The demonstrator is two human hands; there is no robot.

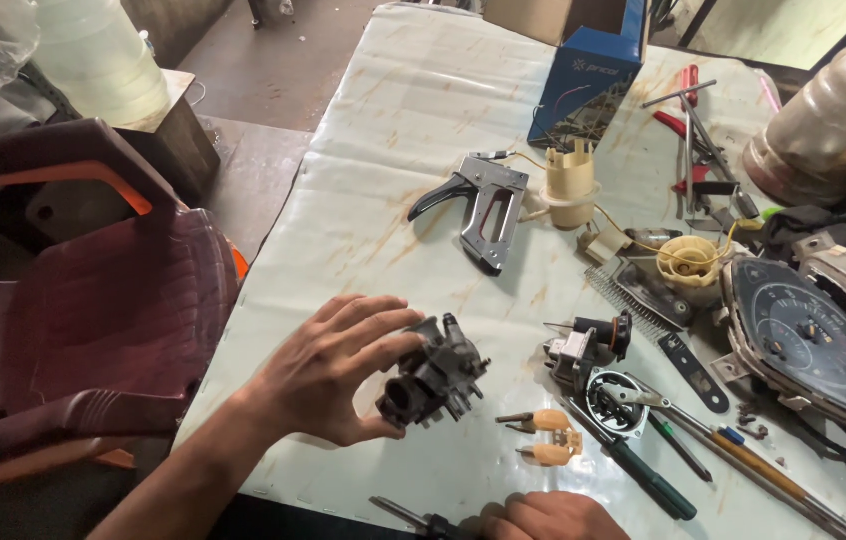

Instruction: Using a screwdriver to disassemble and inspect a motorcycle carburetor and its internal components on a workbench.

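Observation:
My left hand [328, 370] grips a dark grey metal carburetor-like part [433, 375] just above the pale sheet-covered table [393, 150], fingers wrapped round its left side. My right hand [553, 518] shows only partly at the bottom edge, closed around a dark tool [413, 518] whose tip points left. Two small orange-handled pieces [548, 435] lie just right of the held part.
A metal staple gun [483, 205], cream plastic float units [571, 185], a blue box [588, 80], a speedometer cluster [813, 340], a wire brush, screwdrivers and pliers crowd the table's right side. A maroon plastic chair [93, 300] stands at left.

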